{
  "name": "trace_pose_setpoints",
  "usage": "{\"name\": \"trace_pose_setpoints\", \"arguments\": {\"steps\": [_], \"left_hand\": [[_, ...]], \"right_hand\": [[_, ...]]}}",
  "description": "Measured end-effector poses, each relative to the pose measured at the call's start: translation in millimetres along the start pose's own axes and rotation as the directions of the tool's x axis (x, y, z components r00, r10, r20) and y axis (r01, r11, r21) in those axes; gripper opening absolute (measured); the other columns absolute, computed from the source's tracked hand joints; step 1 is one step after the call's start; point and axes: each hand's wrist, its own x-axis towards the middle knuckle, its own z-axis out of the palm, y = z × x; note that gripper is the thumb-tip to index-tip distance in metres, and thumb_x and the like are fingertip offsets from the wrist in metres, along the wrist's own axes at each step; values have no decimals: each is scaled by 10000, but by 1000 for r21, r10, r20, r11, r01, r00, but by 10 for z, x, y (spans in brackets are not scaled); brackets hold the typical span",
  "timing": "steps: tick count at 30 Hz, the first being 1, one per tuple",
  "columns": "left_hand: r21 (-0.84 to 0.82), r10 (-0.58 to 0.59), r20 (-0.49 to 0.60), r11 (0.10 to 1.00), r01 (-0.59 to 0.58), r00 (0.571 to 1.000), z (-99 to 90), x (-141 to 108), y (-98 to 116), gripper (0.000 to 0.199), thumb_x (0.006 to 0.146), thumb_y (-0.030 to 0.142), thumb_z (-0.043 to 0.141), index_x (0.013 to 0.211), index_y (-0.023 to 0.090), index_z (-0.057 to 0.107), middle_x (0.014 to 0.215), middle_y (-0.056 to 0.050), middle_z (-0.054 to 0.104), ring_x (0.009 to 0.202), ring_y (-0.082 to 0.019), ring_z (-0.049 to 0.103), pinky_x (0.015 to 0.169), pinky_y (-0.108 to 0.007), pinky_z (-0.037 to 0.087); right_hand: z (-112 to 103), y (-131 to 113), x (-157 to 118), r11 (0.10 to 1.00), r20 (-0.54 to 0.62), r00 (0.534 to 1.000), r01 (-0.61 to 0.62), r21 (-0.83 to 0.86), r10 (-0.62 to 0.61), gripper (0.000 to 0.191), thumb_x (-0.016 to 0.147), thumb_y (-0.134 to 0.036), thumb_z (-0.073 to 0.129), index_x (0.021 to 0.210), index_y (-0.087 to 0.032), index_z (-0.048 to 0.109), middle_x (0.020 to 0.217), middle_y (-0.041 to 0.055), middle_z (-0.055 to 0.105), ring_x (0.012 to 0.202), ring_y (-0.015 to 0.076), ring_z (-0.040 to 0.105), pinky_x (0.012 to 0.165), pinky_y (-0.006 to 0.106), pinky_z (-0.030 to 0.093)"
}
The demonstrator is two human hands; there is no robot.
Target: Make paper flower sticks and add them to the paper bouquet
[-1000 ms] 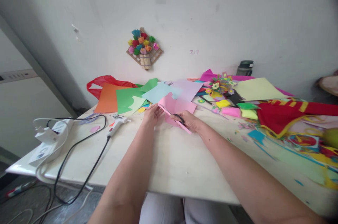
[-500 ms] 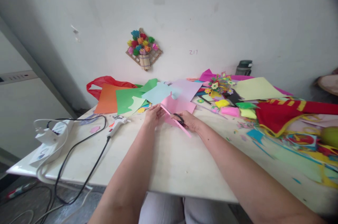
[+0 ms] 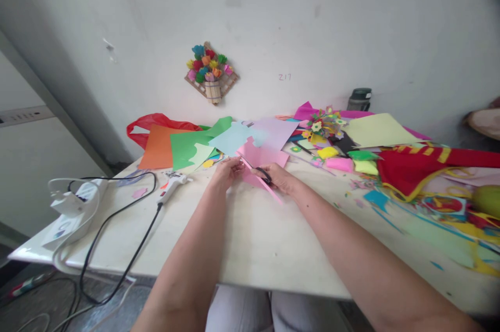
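Note:
My right hand (image 3: 278, 177) is closed around the black handles of a pair of scissors (image 3: 267, 174). The blades point up and left along the edge of a pink foam sheet (image 3: 269, 157), which has a notched top edge. A narrow pink strip (image 3: 271, 194) hangs from the sheet, slanting down to the right beneath the scissors. At the sheet's left edge, my left hand (image 3: 229, 169) pinches the pink material near the blade tips. Light blue (image 3: 230, 136) and lilac sheets (image 3: 277, 131) lie just behind.
On the left lie a glue gun (image 3: 172, 188), its black cord and a power strip (image 3: 74, 212). Orange (image 3: 156, 147) and green sheets (image 3: 185, 147) are behind my left hand. Clay packets (image 3: 339, 165), a foam flower bunch (image 3: 324, 126) and red cloth (image 3: 406, 173) crowd the right.
The view has shifted very slightly. My left fingers have moved a little on the pink sheet's edge, while the scissors and strip stay almost in place.

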Motion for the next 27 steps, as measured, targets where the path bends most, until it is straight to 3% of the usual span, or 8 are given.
{"name": "trace_pose_setpoints", "arguments": {"steps": [12, 19, 27], "left_hand": [[18, -1, 132, 1000, -1, 991, -10, -24, -17, 27, 685, 113, 576, 670, 106, 598, 582, -38, 586, 529, -90, 563, 544, -194, 490], [-15, -12, 145, 1000, 14, 989, 24, -70, -4, 91, 694, 78, 543, 621, 107, 586, 577, -42, 572, 522, -89, 555, 546, -192, 493], [-54, -30, 137, 998, 37, 990, 28, -62, -15, 113, 712, 51, 522, 628, 102, 578, 570, -35, 576, 522, -86, 563, 556, -195, 505]], "right_hand": [[-20, 0, -1, 997, 28, 999, -47, 64, 45, 342, 625, -470, 616, 696, -152, 513, 451, -70, 406, 334, 38, 300, 312, 182, 163], [5, -32, -6, 995, 8, 997, -74, 67, 74, 349, 624, -469, 624, 731, -151, 530, 449, -51, 450, 337, 58, 382, 308, 180, 209], [8, 9, 26, 996, 21, 998, -56, 63, 55, 404, 627, -521, 608, 759, -144, 547, 443, -51, 452, 320, 52, 372, 296, 175, 205]]}}
